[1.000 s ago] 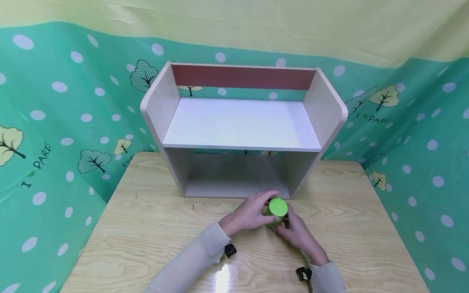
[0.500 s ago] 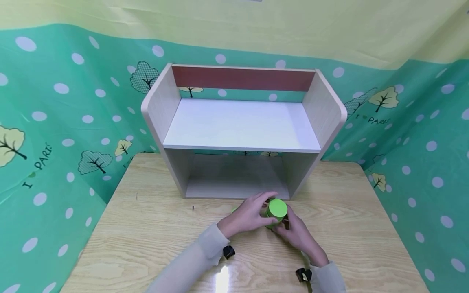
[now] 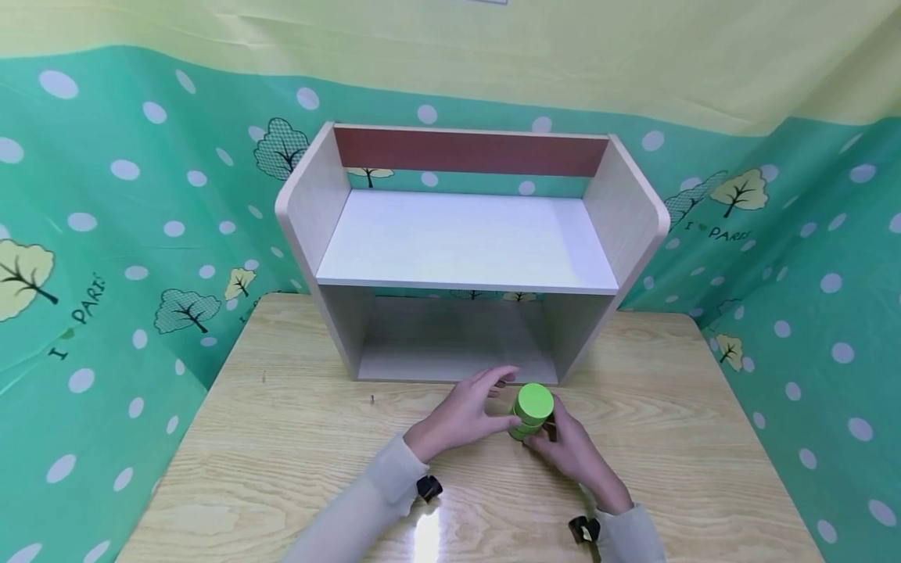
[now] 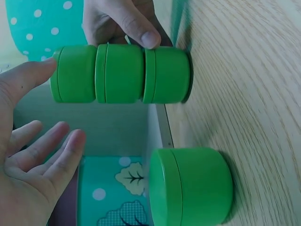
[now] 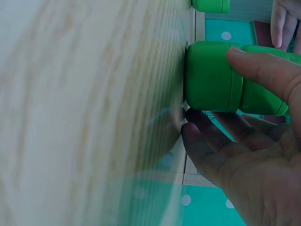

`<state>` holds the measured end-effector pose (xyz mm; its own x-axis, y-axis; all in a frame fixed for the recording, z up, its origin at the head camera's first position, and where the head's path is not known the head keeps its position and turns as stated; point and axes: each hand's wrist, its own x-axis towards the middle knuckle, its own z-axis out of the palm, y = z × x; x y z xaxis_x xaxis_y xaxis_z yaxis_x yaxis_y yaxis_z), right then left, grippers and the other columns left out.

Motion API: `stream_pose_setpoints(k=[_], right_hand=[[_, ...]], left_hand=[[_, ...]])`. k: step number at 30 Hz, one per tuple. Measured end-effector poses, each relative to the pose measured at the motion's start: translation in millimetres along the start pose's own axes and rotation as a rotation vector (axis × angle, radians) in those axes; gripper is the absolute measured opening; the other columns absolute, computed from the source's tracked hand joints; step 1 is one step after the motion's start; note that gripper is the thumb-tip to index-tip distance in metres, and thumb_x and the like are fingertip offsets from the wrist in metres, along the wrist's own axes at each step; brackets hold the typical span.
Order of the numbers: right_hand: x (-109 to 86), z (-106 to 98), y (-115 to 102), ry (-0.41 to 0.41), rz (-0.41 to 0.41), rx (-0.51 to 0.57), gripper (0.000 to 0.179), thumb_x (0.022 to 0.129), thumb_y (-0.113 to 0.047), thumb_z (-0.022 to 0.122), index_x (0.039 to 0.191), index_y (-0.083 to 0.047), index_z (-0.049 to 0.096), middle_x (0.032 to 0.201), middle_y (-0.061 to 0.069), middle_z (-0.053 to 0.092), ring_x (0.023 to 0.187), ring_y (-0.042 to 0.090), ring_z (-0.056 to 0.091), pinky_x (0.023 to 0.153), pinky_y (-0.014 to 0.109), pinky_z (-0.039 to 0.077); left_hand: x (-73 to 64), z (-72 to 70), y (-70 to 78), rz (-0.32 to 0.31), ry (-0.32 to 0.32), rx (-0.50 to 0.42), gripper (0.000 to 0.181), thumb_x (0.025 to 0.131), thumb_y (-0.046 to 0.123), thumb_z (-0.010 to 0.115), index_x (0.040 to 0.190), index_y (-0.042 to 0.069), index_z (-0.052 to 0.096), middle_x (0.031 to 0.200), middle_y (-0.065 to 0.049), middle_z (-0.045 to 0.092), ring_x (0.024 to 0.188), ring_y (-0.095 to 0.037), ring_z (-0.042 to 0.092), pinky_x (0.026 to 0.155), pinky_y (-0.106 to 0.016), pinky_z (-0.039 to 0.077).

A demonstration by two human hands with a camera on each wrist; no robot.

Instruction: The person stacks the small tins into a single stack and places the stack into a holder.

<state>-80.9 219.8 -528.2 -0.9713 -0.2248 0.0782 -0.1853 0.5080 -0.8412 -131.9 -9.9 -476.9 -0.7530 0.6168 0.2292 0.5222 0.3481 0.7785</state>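
Three round green jars [image 4: 120,73] with lids form an upright stack on the table, seen sideways in the left wrist view. From above, only the top jar [image 3: 535,400] and part of those below show. My right hand [image 3: 573,450] holds the stack low on its right side, thumb across the bottom jar [image 5: 211,77] and fingers curved on its other side. My left hand [image 3: 461,414] is at the left of the stack, fingers spread and thumb tip close to the top lid. Another green jar [image 4: 193,188] stands apart on the table, hidden behind the left hand in the head view.
A white two-level shelf [image 3: 464,238] with a brown back strip stands behind the hands, its front edge close to the stack. Beneath is a light wooden table [image 3: 281,469]. A green patterned curtain [image 3: 127,234] hangs around the back and sides.
My left hand has drawn back slightly to the left, away from the stack, its fingers opening. The right hand and the stack have stayed in place.
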Motion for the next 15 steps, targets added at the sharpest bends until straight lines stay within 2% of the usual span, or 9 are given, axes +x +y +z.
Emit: stream_pose_setpoints(k=[6, 15], right_hand=[[0.1, 1, 2, 0.021, 0.011, -0.005, 0.072, 0.084, 0.001, 0.078, 0.144, -0.001, 0.039, 0.13, 0.02, 0.059, 0.118, 0.039, 0.058, 0.099, 0.054, 0.05], [0.8, 1, 1, 0.004, 0.019, -0.01, 0.073, 0.085, -0.002, 0.079, 0.146, -0.002, 0.038, 0.131, 0.022, 0.059, 0.119, 0.04, 0.058, 0.102, 0.054, 0.048]], left_hand=[[-5.9, -4.6, -6.0, -0.006, 0.035, -0.02, 0.074, 0.087, 0.026, 0.081, 0.15, 0.015, 0.042, 0.137, -0.009, 0.057, 0.117, -0.018, 0.06, 0.097, -0.025, 0.052], [-23.6, -12.2, -18.5, -0.035, 0.099, -0.073, 0.071, 0.088, 0.025, 0.08, 0.148, 0.011, 0.044, 0.137, -0.007, 0.056, 0.122, -0.022, 0.058, 0.1, -0.029, 0.051]])
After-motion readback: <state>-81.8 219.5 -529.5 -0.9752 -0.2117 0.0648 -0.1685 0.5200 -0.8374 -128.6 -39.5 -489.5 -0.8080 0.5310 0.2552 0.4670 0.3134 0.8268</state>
